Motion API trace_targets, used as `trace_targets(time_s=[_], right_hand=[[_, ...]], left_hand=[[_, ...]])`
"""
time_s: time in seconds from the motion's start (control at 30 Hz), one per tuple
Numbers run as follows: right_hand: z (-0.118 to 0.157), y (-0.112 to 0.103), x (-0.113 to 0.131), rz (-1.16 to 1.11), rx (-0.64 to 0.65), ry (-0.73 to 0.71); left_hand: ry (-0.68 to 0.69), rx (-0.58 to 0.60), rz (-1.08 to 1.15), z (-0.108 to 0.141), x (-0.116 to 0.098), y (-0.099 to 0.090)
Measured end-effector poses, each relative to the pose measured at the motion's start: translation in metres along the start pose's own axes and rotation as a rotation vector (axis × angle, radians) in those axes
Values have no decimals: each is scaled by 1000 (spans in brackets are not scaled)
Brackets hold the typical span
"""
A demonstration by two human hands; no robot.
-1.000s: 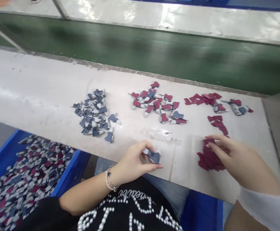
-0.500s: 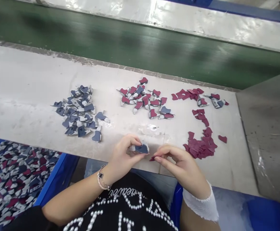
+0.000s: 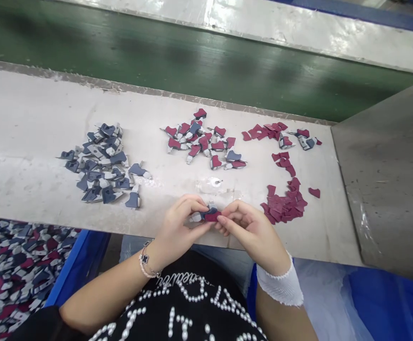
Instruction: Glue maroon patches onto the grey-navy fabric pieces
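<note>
My left hand [image 3: 180, 227] pinches a blue and grey piece [image 3: 206, 211] near the table's front edge. My right hand [image 3: 250, 229] holds a dark red piece [image 3: 213, 216] between thumb and fingers, against the front face of the blue and grey piece. To the left lies a pile of blue and grey pieces [image 3: 101, 163]. Beyond my hands is a group of pieces with red faces [image 3: 204, 142], a few of them blue. Loose flat red pieces [image 3: 286, 206] are heaped to the right, with more of them [image 3: 266, 131] farther back.
A blue bin [image 3: 66, 270] full of mixed pieces stands at the lower left. A green belt [image 3: 192, 66] runs behind the white table [image 3: 25, 142]. A metal panel [image 3: 387, 180] rises at the right. Clear residue [image 3: 209, 184] lies beyond my hands.
My right hand has moved left to my left hand, bringing the red piece against the blue and grey piece. The view has shifted slightly, so the table's contents appear farther left.
</note>
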State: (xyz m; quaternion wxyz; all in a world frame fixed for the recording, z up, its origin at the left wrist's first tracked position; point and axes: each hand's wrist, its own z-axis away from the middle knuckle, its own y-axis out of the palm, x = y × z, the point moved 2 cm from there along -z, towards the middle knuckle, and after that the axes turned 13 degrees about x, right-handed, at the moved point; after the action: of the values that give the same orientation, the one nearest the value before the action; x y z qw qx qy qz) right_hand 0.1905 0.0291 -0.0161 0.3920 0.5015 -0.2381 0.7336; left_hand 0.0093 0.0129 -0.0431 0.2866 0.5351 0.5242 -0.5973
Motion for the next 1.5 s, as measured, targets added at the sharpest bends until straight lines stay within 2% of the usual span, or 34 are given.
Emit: trace_targets(time_s=[0.3, 0.43, 0.67, 0.83, 1.1, 1.3, 1.37, 1.5], right_hand=[[0, -9, 2, -14, 75, 66], [-1, -13, 2, -38, 133, 68], [-1, -8, 6, -156, 299, -20], [3, -4, 9, -54, 247, -79], [14, 10, 19, 163, 155, -130], [16, 17, 25, 249, 90, -117], [17, 17, 26, 254, 91, -111], [21, 19, 28, 323, 131, -154]], left_hand=[[169, 96, -111, -1, -8, -6], [192, 116, -46, -2, -10, -10], [172, 136, 74, -2, -13, -14], [195, 131, 66, -3, -16, -15], [319, 64, 72, -6, -19, -13], [356, 1, 29, -3, -22, -8], [338, -27, 54, 0, -20, -6], [204, -83, 239, 6, -11, -4]])
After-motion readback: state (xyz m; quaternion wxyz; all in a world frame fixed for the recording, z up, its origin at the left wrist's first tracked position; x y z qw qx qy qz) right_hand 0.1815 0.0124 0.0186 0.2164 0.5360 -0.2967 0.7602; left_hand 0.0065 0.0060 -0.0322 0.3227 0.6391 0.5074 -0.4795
